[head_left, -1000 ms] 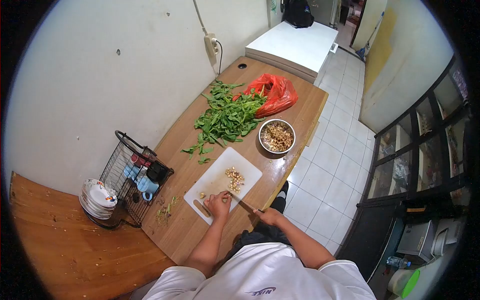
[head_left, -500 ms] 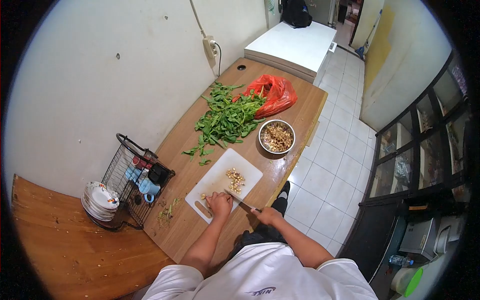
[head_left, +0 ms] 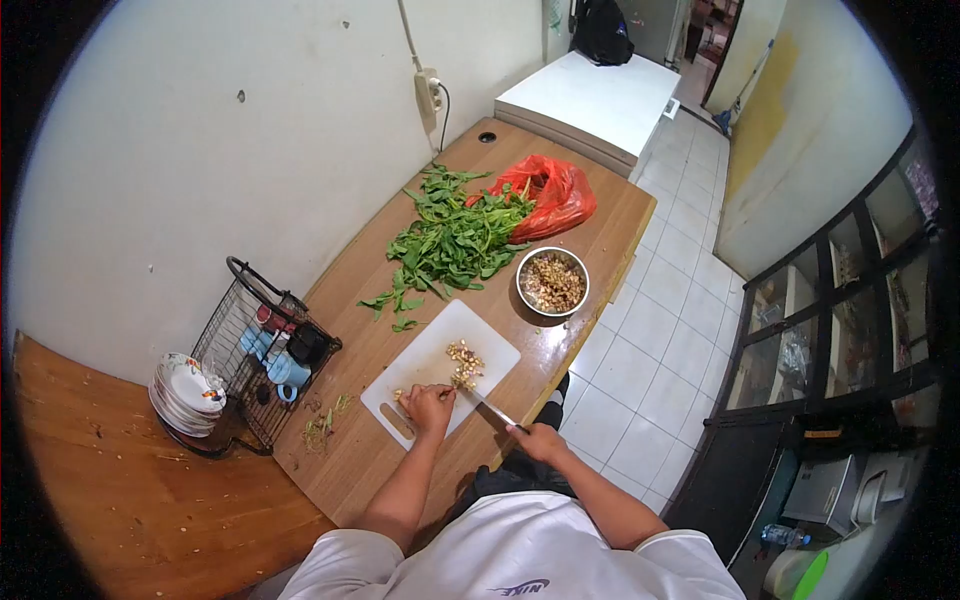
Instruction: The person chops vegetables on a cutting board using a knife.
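Observation:
My right hand (head_left: 541, 442) is wrapped round the handle of a knife (head_left: 496, 411), and the blade slants over the near edge of a white cutting board (head_left: 490, 345). The blade tip touches or nearly touches a pile of small pale-yellow chopped pieces (head_left: 464, 362). My left hand (head_left: 428, 408) rests on the near part of the board beside the handle slot, fingers curled and pinched together. Whatever they hold is too small or hidden to tell. A few pale bits (head_left: 398, 394) lie by its knuckles.
Beyond the board are leafy greens (head_left: 450, 240), a red plastic bag (head_left: 560, 195) and a metal bowl (head_left: 553, 282) of brown and pale pieces. To the left stands a wire rack (head_left: 265, 370) with cups and plates. Stem scraps (head_left: 322, 425) lie on the wooden table (head_left: 350, 360).
The knife has moved away from my left hand, its tip now at the chopped pile. My left fingers have lifted and pinched slightly. The whole view has shifted a little.

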Motion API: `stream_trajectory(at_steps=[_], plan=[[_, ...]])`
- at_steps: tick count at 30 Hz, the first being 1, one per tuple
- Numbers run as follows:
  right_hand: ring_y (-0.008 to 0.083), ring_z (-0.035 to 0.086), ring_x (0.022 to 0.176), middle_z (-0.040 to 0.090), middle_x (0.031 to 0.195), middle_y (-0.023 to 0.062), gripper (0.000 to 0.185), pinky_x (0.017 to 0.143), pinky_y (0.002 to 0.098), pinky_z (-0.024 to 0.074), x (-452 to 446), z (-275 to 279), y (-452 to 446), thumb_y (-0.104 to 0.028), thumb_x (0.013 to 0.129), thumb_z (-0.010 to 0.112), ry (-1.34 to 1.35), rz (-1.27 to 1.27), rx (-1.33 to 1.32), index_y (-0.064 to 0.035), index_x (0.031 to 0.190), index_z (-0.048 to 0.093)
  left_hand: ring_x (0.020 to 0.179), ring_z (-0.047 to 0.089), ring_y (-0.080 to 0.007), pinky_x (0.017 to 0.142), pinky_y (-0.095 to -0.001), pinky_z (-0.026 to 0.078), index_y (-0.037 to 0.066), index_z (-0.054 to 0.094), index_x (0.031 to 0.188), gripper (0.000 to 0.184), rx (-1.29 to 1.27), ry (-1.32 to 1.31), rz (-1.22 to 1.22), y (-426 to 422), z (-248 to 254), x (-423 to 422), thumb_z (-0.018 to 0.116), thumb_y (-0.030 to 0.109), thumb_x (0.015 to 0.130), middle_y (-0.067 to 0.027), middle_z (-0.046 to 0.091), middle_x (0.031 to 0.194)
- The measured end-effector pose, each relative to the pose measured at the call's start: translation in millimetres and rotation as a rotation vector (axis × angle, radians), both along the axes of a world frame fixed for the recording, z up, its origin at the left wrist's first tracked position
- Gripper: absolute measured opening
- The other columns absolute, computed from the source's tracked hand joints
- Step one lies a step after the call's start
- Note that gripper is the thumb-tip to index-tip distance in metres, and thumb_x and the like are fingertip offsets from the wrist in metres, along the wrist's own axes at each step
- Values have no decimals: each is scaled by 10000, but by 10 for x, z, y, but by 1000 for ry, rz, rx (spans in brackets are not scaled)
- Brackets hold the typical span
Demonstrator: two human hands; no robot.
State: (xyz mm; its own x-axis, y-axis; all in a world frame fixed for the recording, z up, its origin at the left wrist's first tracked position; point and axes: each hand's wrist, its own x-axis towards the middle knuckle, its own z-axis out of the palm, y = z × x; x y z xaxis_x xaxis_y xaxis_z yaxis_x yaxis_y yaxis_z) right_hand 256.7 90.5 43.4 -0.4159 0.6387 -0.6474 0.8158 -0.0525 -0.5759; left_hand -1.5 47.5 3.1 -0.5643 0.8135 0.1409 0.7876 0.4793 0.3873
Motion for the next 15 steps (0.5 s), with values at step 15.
stream_trajectory(at_steps=[15], plan=[[428, 645, 1128, 688, 1149, 272, 754, 977, 485, 504, -461, 186, 91, -718, 952, 395, -188, 140, -51, -81, 1213, 704, 947, 599, -206, 966, -447, 313, 204, 798, 757, 97, -27, 53, -5, -2, -117, -23, 829, 288, 720, 39, 738, 862]])
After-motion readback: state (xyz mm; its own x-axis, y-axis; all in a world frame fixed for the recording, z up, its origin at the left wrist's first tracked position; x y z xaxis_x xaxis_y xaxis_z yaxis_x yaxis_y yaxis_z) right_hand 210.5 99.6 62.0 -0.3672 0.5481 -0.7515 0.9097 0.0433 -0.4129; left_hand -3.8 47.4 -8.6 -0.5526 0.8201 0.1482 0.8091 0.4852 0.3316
